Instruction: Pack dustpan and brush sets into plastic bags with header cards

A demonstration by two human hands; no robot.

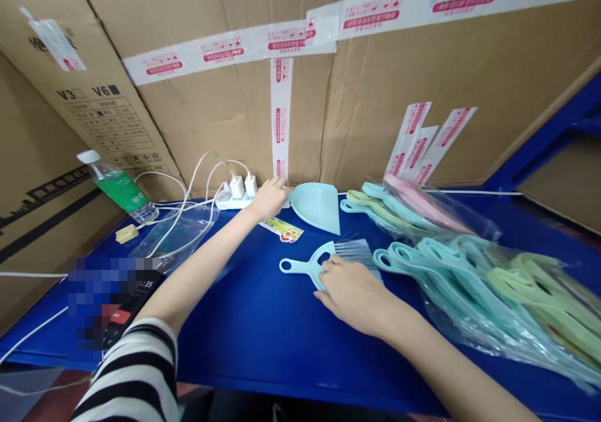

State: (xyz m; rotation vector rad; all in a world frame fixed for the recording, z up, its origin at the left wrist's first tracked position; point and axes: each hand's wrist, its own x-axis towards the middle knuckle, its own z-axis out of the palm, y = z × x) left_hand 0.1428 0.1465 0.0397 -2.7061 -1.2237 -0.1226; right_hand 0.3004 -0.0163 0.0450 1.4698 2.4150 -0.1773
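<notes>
A light blue dustpan (317, 206) lies near the back of the blue table, its straight edge facing right. My left hand (270, 199) is closed at its left end, where the handle is hidden under the fingers. Nearer to me is a matching small hand brush (300, 266), its handle loop to the left and its pale bristles (357, 253) to the right. My right hand (347, 287) grips this brush near the head, fingertips over its edge. Below my left hand, a yellow printed card (284, 229) lies on the table.
On the right lie bagged blue brushes and dustpans (451, 272), green ones (530, 278) and a pink one (422, 200). At left are a power strip (230, 201) with chargers, white cables, a bottle (119, 187) and a dark device (136, 297). Cardboard (225, 115) walls the back.
</notes>
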